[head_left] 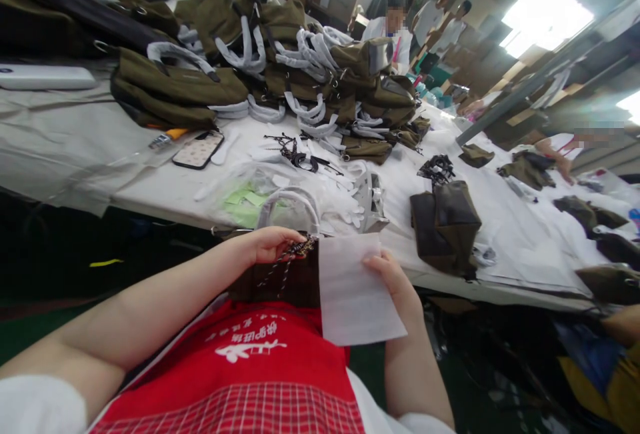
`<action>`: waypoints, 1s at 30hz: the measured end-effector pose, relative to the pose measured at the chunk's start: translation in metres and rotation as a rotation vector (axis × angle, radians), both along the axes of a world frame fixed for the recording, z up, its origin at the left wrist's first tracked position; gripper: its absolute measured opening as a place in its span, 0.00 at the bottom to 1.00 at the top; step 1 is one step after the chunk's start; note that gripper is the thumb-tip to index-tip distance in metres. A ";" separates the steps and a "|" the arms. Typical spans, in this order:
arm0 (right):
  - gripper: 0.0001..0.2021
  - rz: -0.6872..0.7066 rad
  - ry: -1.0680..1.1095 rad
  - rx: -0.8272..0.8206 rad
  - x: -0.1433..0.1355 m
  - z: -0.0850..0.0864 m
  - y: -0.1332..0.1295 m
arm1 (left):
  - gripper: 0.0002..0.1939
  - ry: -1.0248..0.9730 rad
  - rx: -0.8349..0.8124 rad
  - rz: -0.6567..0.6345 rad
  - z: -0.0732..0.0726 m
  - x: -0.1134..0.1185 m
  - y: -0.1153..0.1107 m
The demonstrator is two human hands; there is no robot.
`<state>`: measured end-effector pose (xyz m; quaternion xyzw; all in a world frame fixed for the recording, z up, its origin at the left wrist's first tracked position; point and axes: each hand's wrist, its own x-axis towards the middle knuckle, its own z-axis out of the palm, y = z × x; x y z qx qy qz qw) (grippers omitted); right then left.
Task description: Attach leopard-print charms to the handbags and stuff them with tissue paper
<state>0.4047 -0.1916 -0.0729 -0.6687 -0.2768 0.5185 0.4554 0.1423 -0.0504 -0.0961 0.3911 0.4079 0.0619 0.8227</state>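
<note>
My left hand (278, 243) is closed around a bundle of black-and-white cords (285, 271), whose ends hang down from the fingers. Between thumb and forefinger of my right hand (393, 274) is a white, slightly see-through sheet (357, 294), held upright; whether it is a single sheet or a flat sleeve, I cannot tell. Behind both hands, against the table edge, is a dark brown handbag (300, 281). Its handle (290, 202) is wrapped in pale material and stands up. My left hand and the cords cover part of the bag's top.
Olive bags (175, 94) with wrapped handles are heaped across the table's back. Nearer lie a phone (199, 149), black cords (300, 154), green slips in plastic (245, 201) and a tape dispenser (371, 197). A dark bag (445, 224) stands to the right. Other people work farther off.
</note>
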 end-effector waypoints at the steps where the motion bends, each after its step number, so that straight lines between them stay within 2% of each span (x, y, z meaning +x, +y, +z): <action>1: 0.09 0.071 0.009 -0.076 -0.004 -0.004 -0.001 | 0.10 0.004 -0.016 0.004 0.002 0.001 0.003; 3: 0.10 0.184 -0.007 -0.170 -0.018 -0.015 0.002 | 0.10 0.010 -0.031 0.017 0.005 0.004 0.005; 4: 0.11 0.196 -0.029 -0.169 -0.026 -0.020 0.004 | 0.09 0.012 -0.033 0.024 0.006 0.006 0.005; 10: 0.14 0.010 -0.107 -0.009 -0.067 -0.044 0.017 | 0.14 0.025 0.055 0.068 0.017 0.016 -0.008; 16: 0.15 -0.060 -0.229 0.139 -0.093 -0.050 0.015 | 0.17 0.059 0.176 0.093 0.018 0.018 -0.022; 18: 0.17 -0.046 -0.190 0.123 -0.097 -0.050 0.017 | 0.16 0.058 0.188 0.085 0.019 0.018 -0.024; 23: 0.12 0.027 -0.167 0.088 -0.100 -0.054 0.027 | 0.17 0.040 0.195 0.052 0.022 0.014 -0.025; 27: 0.17 -0.104 -0.084 0.120 -0.109 -0.061 0.035 | 0.17 0.042 0.263 0.038 0.021 0.011 -0.027; 30: 0.19 -0.124 -0.051 0.125 -0.116 -0.062 0.038 | 0.16 0.072 0.340 0.030 0.015 0.010 -0.029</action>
